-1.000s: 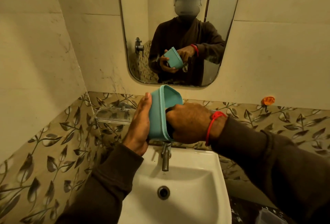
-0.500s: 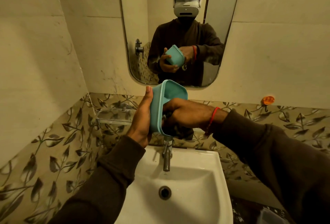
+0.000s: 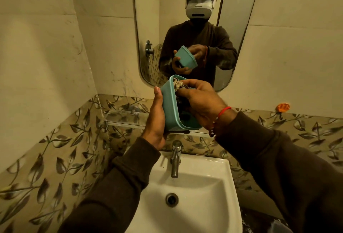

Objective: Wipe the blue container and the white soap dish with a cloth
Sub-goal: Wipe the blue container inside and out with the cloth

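Observation:
I hold the blue container [image 3: 169, 102] above the tap, tipped on its side with its mouth turned to the right. My left hand [image 3: 156, 121] grips its base and outer wall from the left. My right hand [image 3: 200, 101] reaches into the mouth, fingers closed on a pale patterned cloth [image 3: 178, 85] that pokes out at the upper rim. Most of the cloth is hidden inside the container. The white soap dish is not in view.
A white basin [image 3: 213, 195] with a steel tap [image 3: 175, 158] lies below my hands. A glass shelf [image 3: 122, 117] runs along the leaf-patterned tiles behind. A mirror [image 3: 148, 28] hangs above. An orange hook [image 3: 283, 107] sticks to the wall at right.
The container's mouth has tilted more toward me and to the right. My right hand has shifted inside it, and the cloth now shows at the upper rim.

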